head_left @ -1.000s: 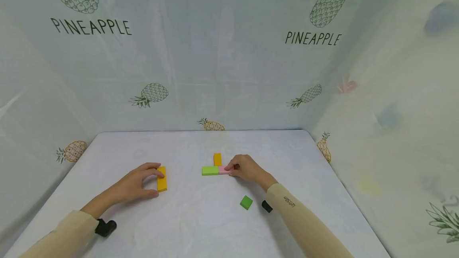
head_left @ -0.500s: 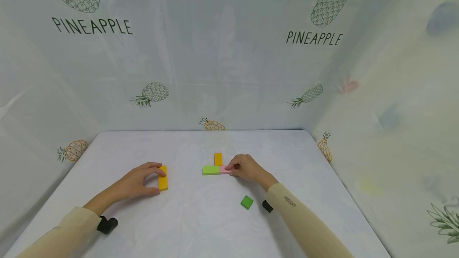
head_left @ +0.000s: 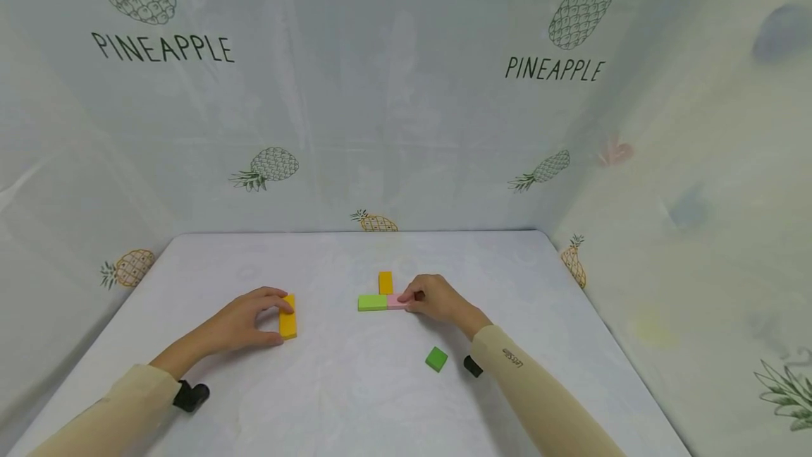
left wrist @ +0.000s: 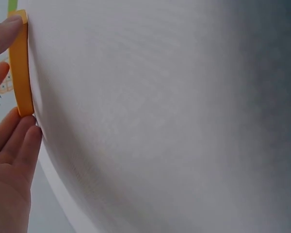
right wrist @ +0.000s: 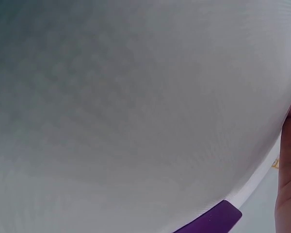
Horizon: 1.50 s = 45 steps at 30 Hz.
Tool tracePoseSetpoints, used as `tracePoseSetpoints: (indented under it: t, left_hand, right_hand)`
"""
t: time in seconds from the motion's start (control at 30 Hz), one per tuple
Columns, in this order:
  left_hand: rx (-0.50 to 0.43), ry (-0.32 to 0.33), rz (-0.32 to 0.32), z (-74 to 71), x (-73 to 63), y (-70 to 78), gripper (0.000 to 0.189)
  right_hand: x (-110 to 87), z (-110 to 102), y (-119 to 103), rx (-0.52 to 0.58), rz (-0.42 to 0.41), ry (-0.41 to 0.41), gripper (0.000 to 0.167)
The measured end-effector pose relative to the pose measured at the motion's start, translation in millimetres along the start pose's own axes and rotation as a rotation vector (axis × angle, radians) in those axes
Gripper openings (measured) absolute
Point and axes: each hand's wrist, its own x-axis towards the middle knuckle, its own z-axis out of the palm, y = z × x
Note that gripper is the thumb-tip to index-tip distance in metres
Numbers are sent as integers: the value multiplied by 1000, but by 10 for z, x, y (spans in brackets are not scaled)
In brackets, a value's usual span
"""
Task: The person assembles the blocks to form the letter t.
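Note:
My left hand (head_left: 233, 325) spans a long yellow block (head_left: 288, 326) on the left of the table, gripping it with the thumb at the near end and fingers at the far end. In the left wrist view this yellow block (left wrist: 21, 73) lies between thumb and fingertips. Near the middle, my right hand (head_left: 439, 300) pinches a pink block (head_left: 394, 302), whose right part the fingers hide. The pink block's left end meets a light green block (head_left: 372, 302) in one row. Behind their joint stands a smaller yellow block (head_left: 385, 283), touching the row.
A dark green block (head_left: 436, 359) lies turned at an angle, nearer me, left of the right forearm. The right wrist view has a purple block (right wrist: 213, 219) at its bottom edge. A printed pineapple curtain (head_left: 406, 90) rises behind the white table (head_left: 355, 393).

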Motion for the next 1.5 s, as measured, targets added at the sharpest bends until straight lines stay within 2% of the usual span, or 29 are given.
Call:
tracePoseSetpoints:
  t: [0.1,0.33,0.57,0.73,0.93,1.1,1.3,1.5]
  left_hand:
    - [-2,-7,-5,8,18,-1,42]
    - [-3,-2,38,21,39,25,41]
    - [-18,26,57,52,50,100,42]
    - [-30,20,57,76,62,153,44]
    - [-45,14,56,83,75,246,46]
    - [-47,23,78,97,95,336,46]
    - [-57,39,113,154,136,428,46]
    - [-65,23,114,205,184,519,47]
  right_hand:
    - [-5,-5,-3,-1,-4,1,12]
    - [-7,-11,-12,15,2,-2,12]
    - [-10,-4,-27,12,4,-2,11]
    - [-9,-5,-32,3,25,-8,12]
    - [-2,3,-14,-7,15,-7,12]
    - [-7,-10,-25,4,7,-6,12]
    - [-6,-8,-22,7,-7,-3,12]
    - [-8,-5,-17,4,-5,-8,12]
